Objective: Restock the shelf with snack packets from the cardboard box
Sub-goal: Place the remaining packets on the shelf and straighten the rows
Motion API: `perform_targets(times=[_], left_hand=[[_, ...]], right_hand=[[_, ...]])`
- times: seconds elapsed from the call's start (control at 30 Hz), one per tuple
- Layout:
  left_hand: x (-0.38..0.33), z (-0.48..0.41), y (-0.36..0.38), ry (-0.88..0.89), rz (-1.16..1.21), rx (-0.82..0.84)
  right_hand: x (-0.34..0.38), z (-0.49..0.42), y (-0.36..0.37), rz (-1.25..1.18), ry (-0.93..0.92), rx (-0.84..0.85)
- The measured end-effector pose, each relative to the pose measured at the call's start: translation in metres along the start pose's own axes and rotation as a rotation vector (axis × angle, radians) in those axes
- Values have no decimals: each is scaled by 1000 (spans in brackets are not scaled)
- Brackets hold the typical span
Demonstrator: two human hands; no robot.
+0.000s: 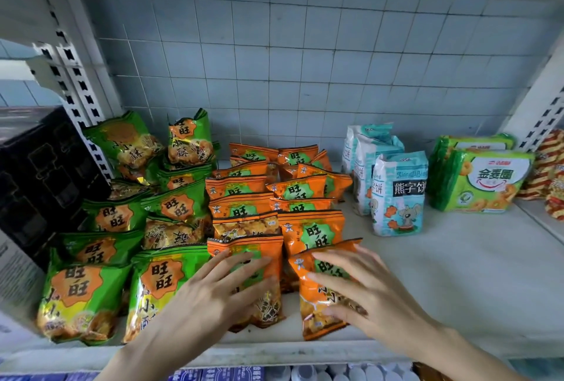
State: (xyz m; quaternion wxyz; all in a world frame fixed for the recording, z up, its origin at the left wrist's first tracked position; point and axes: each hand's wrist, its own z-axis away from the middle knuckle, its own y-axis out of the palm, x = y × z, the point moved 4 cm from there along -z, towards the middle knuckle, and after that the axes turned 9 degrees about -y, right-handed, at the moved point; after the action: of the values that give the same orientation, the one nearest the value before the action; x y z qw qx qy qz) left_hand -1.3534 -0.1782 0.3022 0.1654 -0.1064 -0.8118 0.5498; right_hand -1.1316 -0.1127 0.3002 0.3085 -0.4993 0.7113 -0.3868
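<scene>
Two rows of orange snack packets stand on the white shelf, beside rows of green snack packets to their left. My left hand lies flat, fingers spread, on the front orange packet of the left row. My right hand rests with fingers spread over the front orange packet of the right row, which leans back at the shelf's front edge. The cardboard box is not in view.
Blue-and-white biscuit bags and green multipacks stand to the right, with bare shelf in front of them. A black box sits at the far left. A tiled wall backs the shelf. Blue packs fill the shelf below.
</scene>
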Motion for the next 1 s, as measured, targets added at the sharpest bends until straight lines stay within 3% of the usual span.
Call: perform_targets(times=[0.1, 0.17, 0.3, 0.4, 0.53, 1.0], left_hand=[[2, -2, -1, 0, 16, -33], [-1, -3, 1, 10, 12, -32], [-5, -1, 9, 16, -10, -66], [-5, 3, 15, 13, -37, -84], [-5, 5, 17, 9, -32, -94], [-1, 0, 19, 28, 20, -66]], right_hand=[[-24, -20, -26, -116, 86, -198], [-54, -43, -36, -131, 199, -193], [-123, -89, -21, -127, 468, 156], [-153, -110, 0, -44, 531, 378], [-172, -124, 14, 36, 539, 458], [-173, -145, 6, -28, 541, -12]])
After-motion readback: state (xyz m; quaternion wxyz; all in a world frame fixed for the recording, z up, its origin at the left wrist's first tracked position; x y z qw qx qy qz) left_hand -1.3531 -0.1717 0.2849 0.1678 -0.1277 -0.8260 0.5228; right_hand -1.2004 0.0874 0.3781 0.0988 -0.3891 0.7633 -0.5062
